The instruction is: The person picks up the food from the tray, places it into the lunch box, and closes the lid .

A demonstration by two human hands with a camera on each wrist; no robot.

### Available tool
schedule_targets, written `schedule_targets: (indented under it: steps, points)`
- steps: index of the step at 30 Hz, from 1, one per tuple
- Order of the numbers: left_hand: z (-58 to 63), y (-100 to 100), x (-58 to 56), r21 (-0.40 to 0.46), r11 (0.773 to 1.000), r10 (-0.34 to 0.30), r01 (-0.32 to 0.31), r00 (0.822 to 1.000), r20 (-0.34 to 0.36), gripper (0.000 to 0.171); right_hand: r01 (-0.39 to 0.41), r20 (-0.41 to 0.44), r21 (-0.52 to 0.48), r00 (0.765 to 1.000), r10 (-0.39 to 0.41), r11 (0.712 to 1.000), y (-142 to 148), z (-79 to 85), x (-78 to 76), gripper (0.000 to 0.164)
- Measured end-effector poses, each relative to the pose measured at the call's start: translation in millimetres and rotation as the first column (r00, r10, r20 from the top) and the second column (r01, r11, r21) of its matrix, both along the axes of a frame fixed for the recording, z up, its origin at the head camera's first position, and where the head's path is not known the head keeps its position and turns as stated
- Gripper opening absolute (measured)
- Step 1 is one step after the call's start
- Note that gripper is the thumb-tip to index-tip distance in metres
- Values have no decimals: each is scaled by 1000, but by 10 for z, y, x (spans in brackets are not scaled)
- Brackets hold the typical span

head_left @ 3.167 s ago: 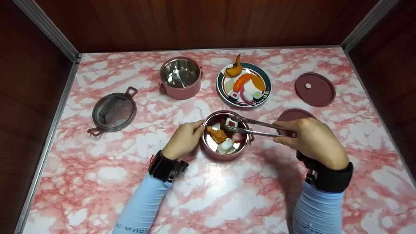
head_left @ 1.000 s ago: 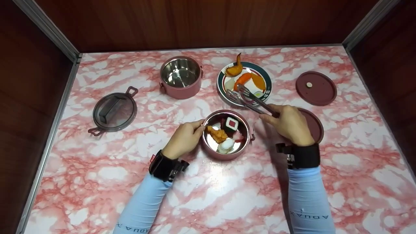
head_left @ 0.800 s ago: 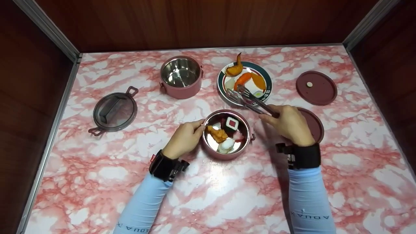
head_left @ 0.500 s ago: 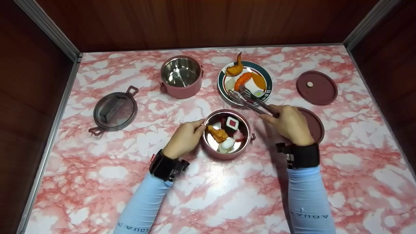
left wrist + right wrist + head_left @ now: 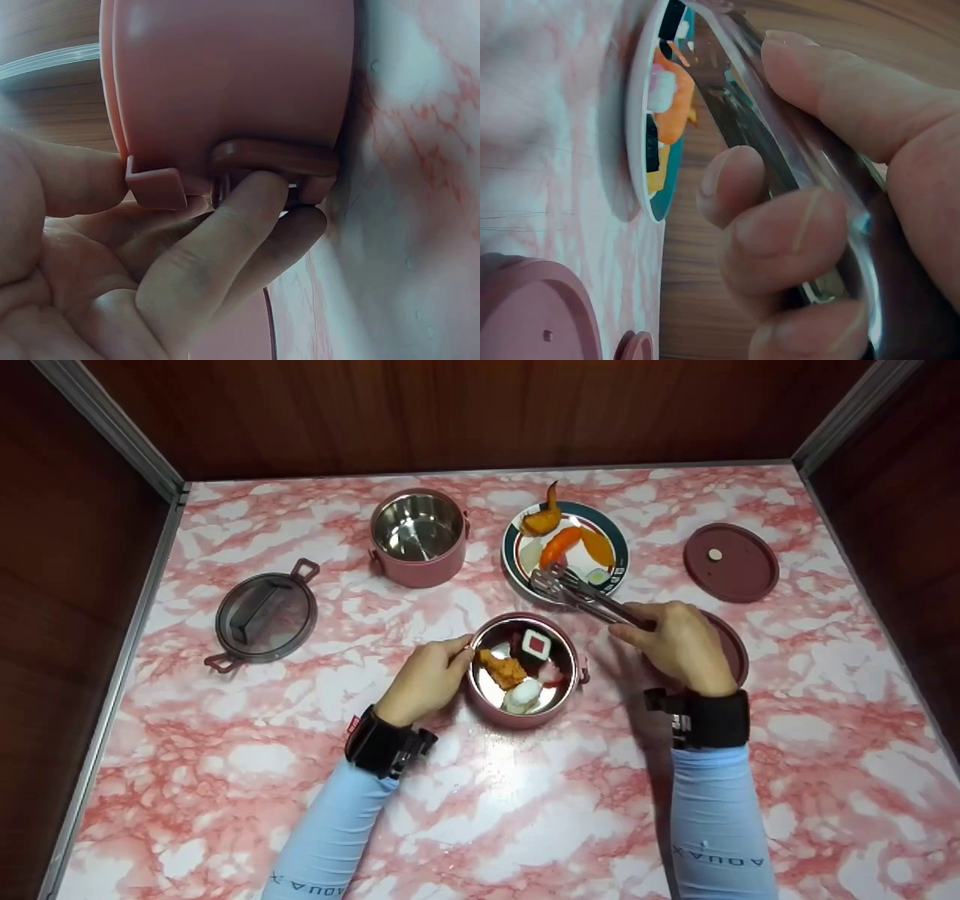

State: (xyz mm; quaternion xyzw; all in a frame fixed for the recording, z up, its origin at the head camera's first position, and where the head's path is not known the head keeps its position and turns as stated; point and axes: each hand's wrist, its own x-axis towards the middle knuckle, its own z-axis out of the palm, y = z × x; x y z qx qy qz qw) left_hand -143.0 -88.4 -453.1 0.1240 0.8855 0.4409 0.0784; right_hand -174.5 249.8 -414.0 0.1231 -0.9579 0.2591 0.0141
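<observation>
Marbly table (image 5: 525,810); right hand (image 5: 679,643) clamped tongs (image 5: 610,604) (slick, I'd guess; mid-arm seemed best), left hand (image 5: 421,682) gripped pot handle (image 5: 274,156).

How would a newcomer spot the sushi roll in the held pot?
On the marbled tabletop, find the pink pot that the left hand holds. Inside, toward its far side, sits the sushi roll. Its rounded white square face with a red center sets it apart from the craggy brown fried chicken beside it.

Long silvery metal tongs (image 5: 601,601) and the metal-lined round pink pot (image 5: 420,573) nearest the far edge of the glossy pink-marbled tabletop (image 5: 480,825) shine; the round maroon lid (image 5: 739,575) nearest its right edge looks matt.
</observation>
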Motion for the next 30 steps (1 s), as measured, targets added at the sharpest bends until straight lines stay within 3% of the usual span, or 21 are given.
schedule_targets:
  steps: [7,13,20,25,30]
  points:
    - [0,4,0,4,1000,-1,1,1000,4,37,25,0,-20,1000,-26,999,90,200,138,33]
    - [-10,2,-2,2,1000,2,-2,1000,6,38,-151,-81,15,985,151,988,159,421,310,32]
    - [-13,-3,2,6,1000,16,-16,1000,24,38,-376,-43,30,925,377,926,53,504,393,35]
    - [-17,-4,-3,3,1000,8,-8,1000,8,37,-436,15,43,900,436,899,-23,478,408,37]
    - [-17,-5,-4,4,1000,0,0,1000,-5,37,-427,-9,105,903,430,898,-113,476,430,43]
